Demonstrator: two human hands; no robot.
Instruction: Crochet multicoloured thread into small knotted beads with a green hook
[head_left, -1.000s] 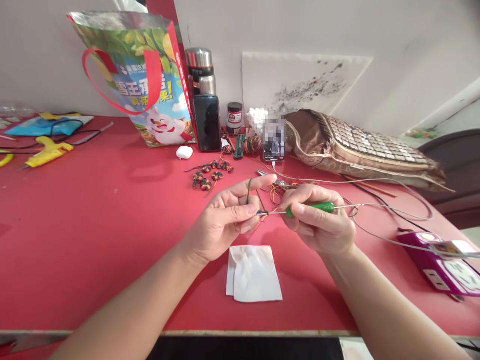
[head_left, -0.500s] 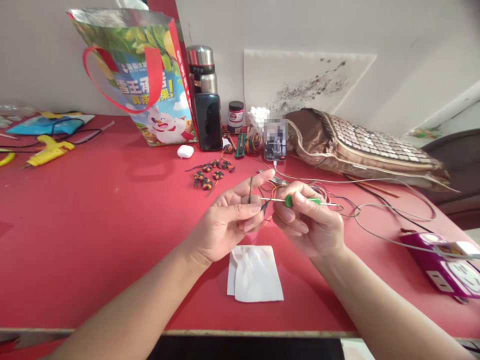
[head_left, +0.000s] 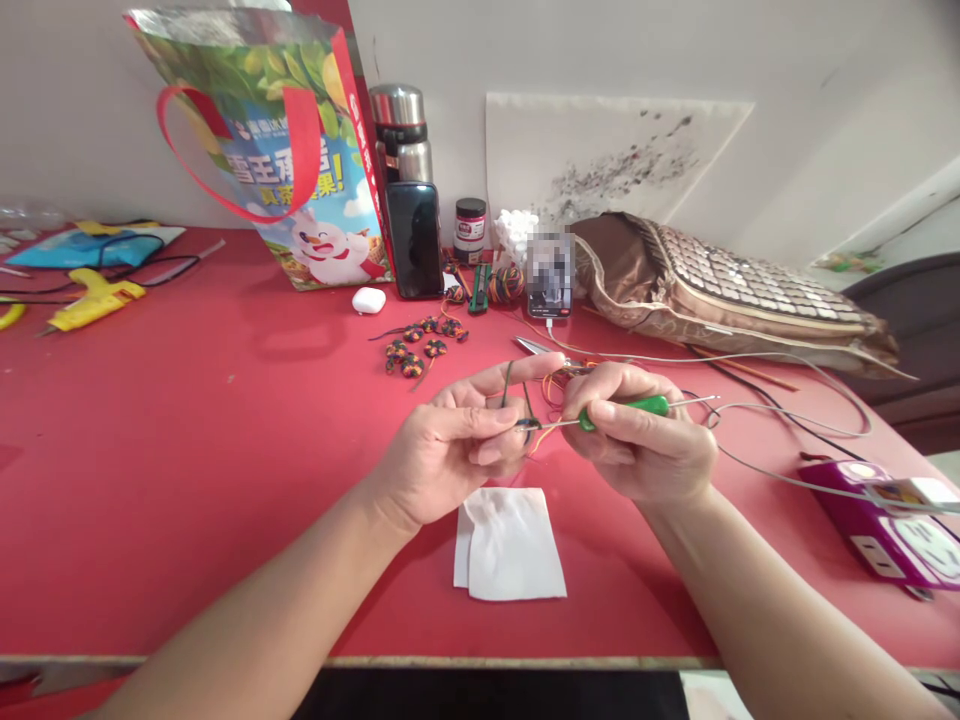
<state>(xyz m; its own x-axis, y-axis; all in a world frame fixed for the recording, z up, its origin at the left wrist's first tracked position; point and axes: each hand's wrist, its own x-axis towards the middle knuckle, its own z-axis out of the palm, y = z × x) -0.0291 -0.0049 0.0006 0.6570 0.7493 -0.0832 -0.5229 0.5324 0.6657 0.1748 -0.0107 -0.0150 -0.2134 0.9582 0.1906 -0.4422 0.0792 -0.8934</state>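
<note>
Between thumb and fingers, my left hand (head_left: 454, 440) pinches a small piece of dark crochet work (head_left: 528, 425). A dark yarn strand (head_left: 508, 385) runs over its outstretched index finger. My right hand (head_left: 649, 435) grips a crochet hook (head_left: 637, 408) by its green handle; a thin metal end sticks out on each side. The hook's left tip meets the crochet work at my left fingertips. Just behind the hands, scissors (head_left: 534, 347) lie partly hidden near tangled orange and dark yarn. Farther back are several small multicoloured crochet pieces (head_left: 411, 366). Folded white tissue (head_left: 514, 545) lies below the hands.
A yellow glue gun (head_left: 97, 300) is at the left, a tall printed bag (head_left: 300, 180) behind. A black phone (head_left: 416, 240), a lit phone (head_left: 550, 280) and a yarn ball (head_left: 507, 285) stand at the back. Cables cross toward a purple power strip (head_left: 877, 530) at right.
My right hand has shifted right and slightly down with the crochet hook, which now slants up to the right. The hook's left tip has dropped closer to my left thumb.
</note>
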